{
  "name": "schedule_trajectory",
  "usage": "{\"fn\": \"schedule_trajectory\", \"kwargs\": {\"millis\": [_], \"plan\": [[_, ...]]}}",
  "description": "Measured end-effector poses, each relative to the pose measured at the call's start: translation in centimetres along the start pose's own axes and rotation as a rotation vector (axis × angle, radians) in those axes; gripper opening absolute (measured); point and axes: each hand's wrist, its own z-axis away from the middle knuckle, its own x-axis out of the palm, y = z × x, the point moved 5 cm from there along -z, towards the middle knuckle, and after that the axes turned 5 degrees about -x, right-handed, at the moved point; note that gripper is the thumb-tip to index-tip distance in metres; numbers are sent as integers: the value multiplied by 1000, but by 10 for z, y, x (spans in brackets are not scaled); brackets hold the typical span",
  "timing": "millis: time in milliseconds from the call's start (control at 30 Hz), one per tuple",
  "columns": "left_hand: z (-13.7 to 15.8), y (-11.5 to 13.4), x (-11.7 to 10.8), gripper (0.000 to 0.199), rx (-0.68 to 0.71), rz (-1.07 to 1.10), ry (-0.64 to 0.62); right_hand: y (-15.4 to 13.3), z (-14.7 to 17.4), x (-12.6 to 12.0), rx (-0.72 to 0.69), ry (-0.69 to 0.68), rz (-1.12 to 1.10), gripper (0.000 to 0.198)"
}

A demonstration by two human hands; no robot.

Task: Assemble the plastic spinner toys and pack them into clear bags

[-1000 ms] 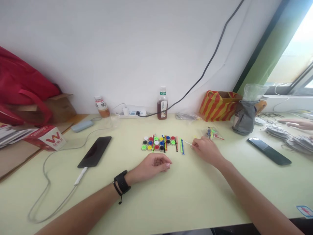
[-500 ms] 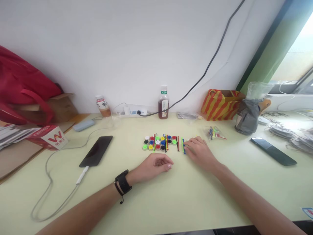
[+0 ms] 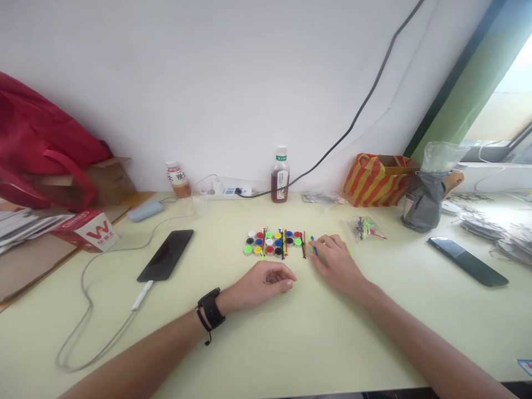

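My left hand [image 3: 266, 284] rests on the table, its fingers loosely curled and nothing visible in them. My right hand [image 3: 338, 263] reaches to the right end of a row of small toy parts, its fingertips on a thin blue plastic stick [image 3: 315, 246]; the palm hides part of it. Beside that lies a bright green stick [image 3: 310, 238]. Further left are a black stick [image 3: 304, 249] and several round coloured discs [image 3: 270, 250] in red, white, yellow, green, blue and black, laid in rows with other thin sticks [image 3: 285, 244] among them.
Behind the right hand lies a clear bag [image 3: 368, 228] of small coloured parts. A charging phone [image 3: 166, 256] is at left, another phone [image 3: 467, 260] at right. Along the wall stand two drink bottles [image 3: 280, 180], a power strip [image 3: 224, 191] and a striped bag [image 3: 376, 180].
My right hand has shifted slightly over the sticks, and the blue and green ones under its fingers now lie more tilted. My left hand stays put. The whole view has moved a little.
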Motion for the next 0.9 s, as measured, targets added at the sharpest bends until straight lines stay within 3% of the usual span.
{"fn": "schedule_trajectory", "kwargs": {"millis": [167,500,900], "plan": [[-1,-1,0,29,-5,10,-3,-2,0,-2,79,50,41,14],[0,2,0,29,-26,29,-10,-4,1,3,115,51,159,22],[-1,1,0,31,-14,17,-4,-9,-4,0,57,24,300,16]]}}
